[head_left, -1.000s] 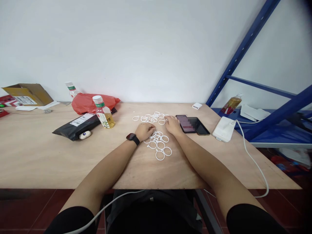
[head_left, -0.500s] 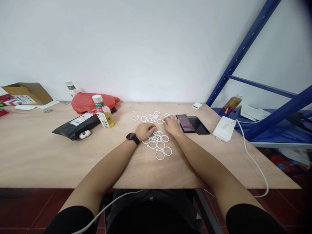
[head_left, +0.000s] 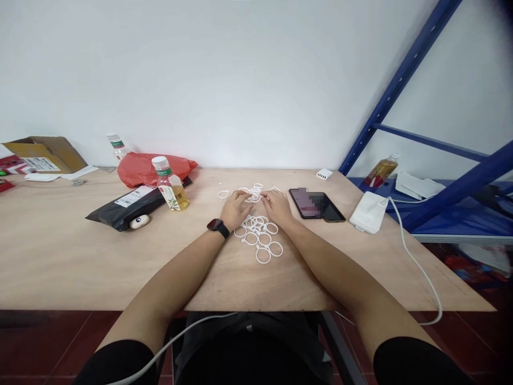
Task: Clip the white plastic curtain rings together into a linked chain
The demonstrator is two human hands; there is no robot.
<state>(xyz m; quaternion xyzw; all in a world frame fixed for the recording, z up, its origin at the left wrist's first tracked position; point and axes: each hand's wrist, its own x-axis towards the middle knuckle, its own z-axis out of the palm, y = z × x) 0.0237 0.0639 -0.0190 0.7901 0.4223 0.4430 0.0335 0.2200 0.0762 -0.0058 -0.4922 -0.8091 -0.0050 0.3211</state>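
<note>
A pale wooden tabletop [head_left: 72, 267] spans the lower half of the frame. Left of centre lies a black plastic parcel [head_left: 134, 207] with a white label. At the frame's centre, the bare left hand [head_left: 235, 211] and bare right hand [head_left: 279, 208] face each other, slightly apart, fingers bent at a farther cluster of thin white rings [head_left: 255, 191]; whether either grips one, I cannot tell. A nearer cluster of white rings [head_left: 258, 237] lies just below, between the wrists.

Place: workshop or storeroom, likely — plywood table [head_left: 80, 267] | blue metal rack [head_left: 460, 184] | cardboard box [head_left: 60, 153] | red tiled floor [head_left: 56, 345]
</note>
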